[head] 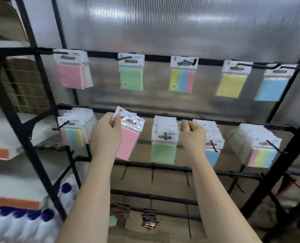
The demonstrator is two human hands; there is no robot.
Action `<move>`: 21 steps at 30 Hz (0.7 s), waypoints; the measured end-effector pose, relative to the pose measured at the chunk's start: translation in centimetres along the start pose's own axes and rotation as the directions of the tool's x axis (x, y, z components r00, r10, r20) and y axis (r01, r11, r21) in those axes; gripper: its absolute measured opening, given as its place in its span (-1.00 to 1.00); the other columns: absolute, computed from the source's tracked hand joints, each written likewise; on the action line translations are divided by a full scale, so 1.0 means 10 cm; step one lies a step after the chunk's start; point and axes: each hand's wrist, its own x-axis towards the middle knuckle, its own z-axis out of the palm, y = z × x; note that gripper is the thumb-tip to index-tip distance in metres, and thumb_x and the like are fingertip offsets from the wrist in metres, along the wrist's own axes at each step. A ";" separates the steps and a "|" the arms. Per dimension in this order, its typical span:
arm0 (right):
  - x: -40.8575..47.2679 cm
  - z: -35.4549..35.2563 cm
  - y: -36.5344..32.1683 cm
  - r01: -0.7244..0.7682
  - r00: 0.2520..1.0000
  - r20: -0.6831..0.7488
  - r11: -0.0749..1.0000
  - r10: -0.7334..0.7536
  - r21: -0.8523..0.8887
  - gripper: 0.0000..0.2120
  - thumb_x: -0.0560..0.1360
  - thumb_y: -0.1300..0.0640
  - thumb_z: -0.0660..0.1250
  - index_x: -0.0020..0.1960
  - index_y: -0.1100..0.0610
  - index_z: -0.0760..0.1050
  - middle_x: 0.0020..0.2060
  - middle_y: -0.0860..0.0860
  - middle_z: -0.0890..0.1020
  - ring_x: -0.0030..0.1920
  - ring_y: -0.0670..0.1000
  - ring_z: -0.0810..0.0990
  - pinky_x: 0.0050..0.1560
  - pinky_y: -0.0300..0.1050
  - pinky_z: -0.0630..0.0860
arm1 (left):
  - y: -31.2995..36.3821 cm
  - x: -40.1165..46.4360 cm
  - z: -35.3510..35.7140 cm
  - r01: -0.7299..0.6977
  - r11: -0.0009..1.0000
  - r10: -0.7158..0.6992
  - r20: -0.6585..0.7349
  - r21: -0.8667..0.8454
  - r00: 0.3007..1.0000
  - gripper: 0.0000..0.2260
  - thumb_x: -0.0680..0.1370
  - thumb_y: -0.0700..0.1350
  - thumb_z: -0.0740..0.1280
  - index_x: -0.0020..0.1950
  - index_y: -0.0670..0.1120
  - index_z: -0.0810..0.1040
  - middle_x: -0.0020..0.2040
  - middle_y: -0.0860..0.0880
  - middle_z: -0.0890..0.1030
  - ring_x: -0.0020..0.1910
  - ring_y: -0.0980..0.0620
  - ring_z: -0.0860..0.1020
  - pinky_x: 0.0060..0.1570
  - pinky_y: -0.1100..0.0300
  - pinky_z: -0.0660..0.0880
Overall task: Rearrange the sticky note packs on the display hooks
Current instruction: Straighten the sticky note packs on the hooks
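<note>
The black rack [163,59] carried sticky note packs on hooks in two rows. The left hand [105,133] pinched a tilted pink pack [128,137] by its header in front of the lower row; its label read "STICKY NOTE". The right hand [193,133] hung loosely curled, holding nothing, between the green stack [163,151] and the blue stack [212,155]

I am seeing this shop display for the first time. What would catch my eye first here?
First, the left hand at the middle of the rack, pinching a pink pack by its white top and holding it off the hooks. Next, the right hand beside it, fingers curled at the blue packs. Above, single pastel packs hang along the top bar.
</note>
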 end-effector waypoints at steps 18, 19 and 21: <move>-0.87 1.06 -0.43 -0.052 0.999 -0.007 0.991 0.051 -0.124 -0.69 0.59 0.20 0.19 0.29 0.20 0.50 0.19 0.08 0.60 0.20 0.03 0.53 0.14 -0.23 0.36 | -0.78 0.70 -1.22 -0.029 0.986 0.032 0.014 -0.166 0.999 -0.77 0.62 0.10 0.13 -0.03 -0.01 0.46 -0.03 0.03 0.60 -0.14 0.09 0.58 -0.24 0.11 0.56; -0.85 1.12 -0.43 -0.051 0.999 0.014 0.991 0.053 -0.121 -0.68 0.59 0.20 0.19 0.31 0.20 0.49 0.21 0.07 0.58 0.22 0.03 0.52 0.15 -0.23 0.36 | -0.78 0.75 -1.23 -0.036 0.981 0.036 -0.002 -0.188 0.999 -0.77 0.62 0.10 0.13 -0.02 -0.02 0.46 -0.03 0.03 0.60 -0.11 0.06 0.59 -0.18 0.05 0.58; -0.80 1.23 -0.42 -0.043 0.998 0.049 0.993 0.048 -0.107 -0.67 0.59 0.20 0.20 0.33 0.20 0.46 0.23 0.07 0.57 0.23 0.01 0.51 0.14 -0.25 0.35 | -0.78 0.84 -1.26 -0.060 0.970 0.052 -0.040 -0.235 0.998 -0.77 0.62 0.09 0.14 -0.02 -0.03 0.47 -0.04 0.05 0.60 -0.08 0.04 0.59 -0.11 -0.02 0.59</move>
